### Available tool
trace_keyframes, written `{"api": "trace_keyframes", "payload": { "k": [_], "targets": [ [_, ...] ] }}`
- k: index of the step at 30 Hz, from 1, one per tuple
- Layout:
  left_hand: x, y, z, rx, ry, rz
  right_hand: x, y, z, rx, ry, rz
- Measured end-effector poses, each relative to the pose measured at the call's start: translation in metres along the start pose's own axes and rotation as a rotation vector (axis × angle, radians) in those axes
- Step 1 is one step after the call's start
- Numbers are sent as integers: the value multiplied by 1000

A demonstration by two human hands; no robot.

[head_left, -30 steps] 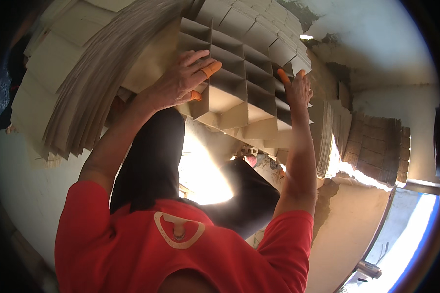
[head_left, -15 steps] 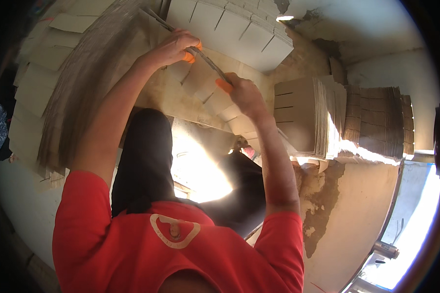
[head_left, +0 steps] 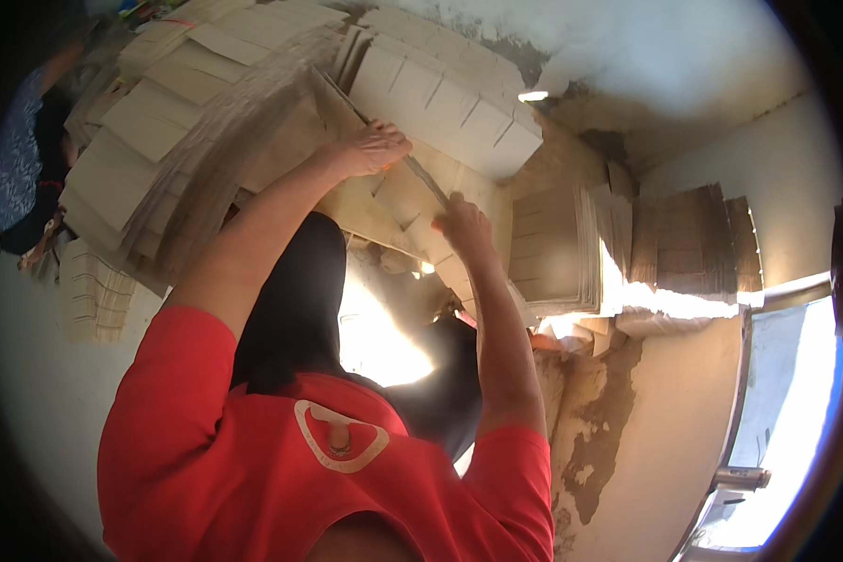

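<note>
A long, thin greyish cardboard piece (head_left: 428, 181), seen edge-on, slants from upper left to lower right in front of me. My left hand (head_left: 375, 149) is closed on its middle part, knuckles up. My right hand (head_left: 465, 226) pinches its lower right end. Bits of orange covering show at the fingers of both hands. Below and behind the piece, slotted cardboard pieces (head_left: 395, 210) lie overlapping on a tan surface. Whether it is a single sheet or several pressed together, I cannot tell.
Slotted cardboard stacks stand at the back (head_left: 440, 98) and at right (head_left: 554, 245), with a browner stack (head_left: 688, 239) beyond. A large cardboard pile (head_left: 169, 126) fills the left. A person in patterned clothing (head_left: 21, 159) is at far left. My dark-trousered knee (head_left: 300, 290) is below my arms.
The view has shifted, showing more of the left pile and the person there. Both hands still grip the piece; my left hand now sits nearer my right, its fingers more over the edge.
</note>
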State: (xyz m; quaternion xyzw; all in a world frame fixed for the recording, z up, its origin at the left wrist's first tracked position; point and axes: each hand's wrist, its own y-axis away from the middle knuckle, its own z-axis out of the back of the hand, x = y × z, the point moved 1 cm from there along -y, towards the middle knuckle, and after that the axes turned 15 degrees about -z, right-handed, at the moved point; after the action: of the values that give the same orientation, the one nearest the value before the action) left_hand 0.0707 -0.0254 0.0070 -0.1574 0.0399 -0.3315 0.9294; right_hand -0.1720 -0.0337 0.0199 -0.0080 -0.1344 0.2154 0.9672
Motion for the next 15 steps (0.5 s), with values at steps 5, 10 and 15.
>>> {"api": "trace_keyframes", "payload": {
  "k": [5, 10, 15],
  "targets": [
    [-25, -17, 90, 88, -225, -46, 11, 21, 45, -168, 90, -12],
    [-60, -3, 213, -58, -717, -161, 34, 52, 137, -609, 38, 194],
    [-38, 63, 236, -100, -748, 159, -25, 53, 145, -850, -65, 159]
  ]
}}
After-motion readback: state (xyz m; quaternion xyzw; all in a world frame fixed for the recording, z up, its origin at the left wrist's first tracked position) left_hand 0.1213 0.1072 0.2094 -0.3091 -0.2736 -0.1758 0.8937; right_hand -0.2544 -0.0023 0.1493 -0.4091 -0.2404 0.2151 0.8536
